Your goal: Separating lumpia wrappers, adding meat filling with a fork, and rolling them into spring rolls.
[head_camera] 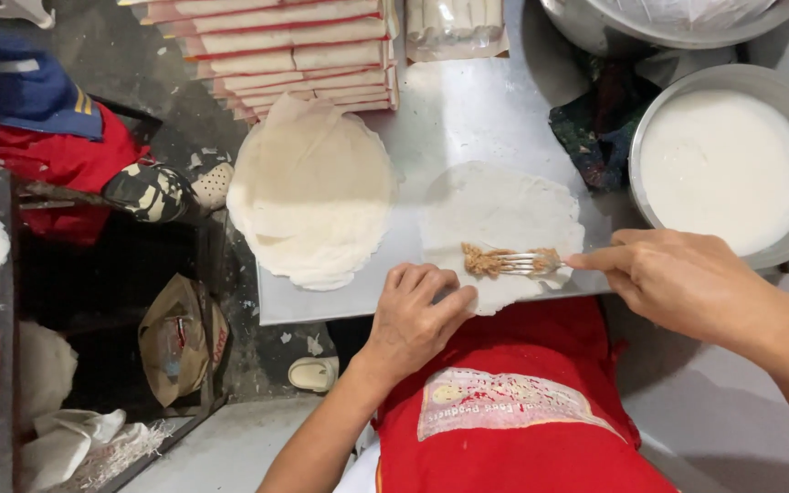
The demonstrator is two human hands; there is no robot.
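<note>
Your right hand (687, 283) holds a fork (527, 263), fingers pinched together on its handle, tines pointing left. The tines rest in a strip of brown minced filling (488, 260) that lies on a single thin white wrapper (499, 219), near its edge closest to you. Your left hand (413, 319) presses flat on that near edge, just left of the filling, fingers spread apart and gripping nothing. The wrapper lies on the steel counter (468, 119) and overhangs its front edge slightly. A stack of round wrappers (312, 192) sits to the left, apart from the single sheet. A metal bowl of white liquid (723, 164) stands to the right, just beyond your right hand. Packaged rolls (294, 50) lie at the counter's far side. Your red apron (513, 411) shows below.
</note>
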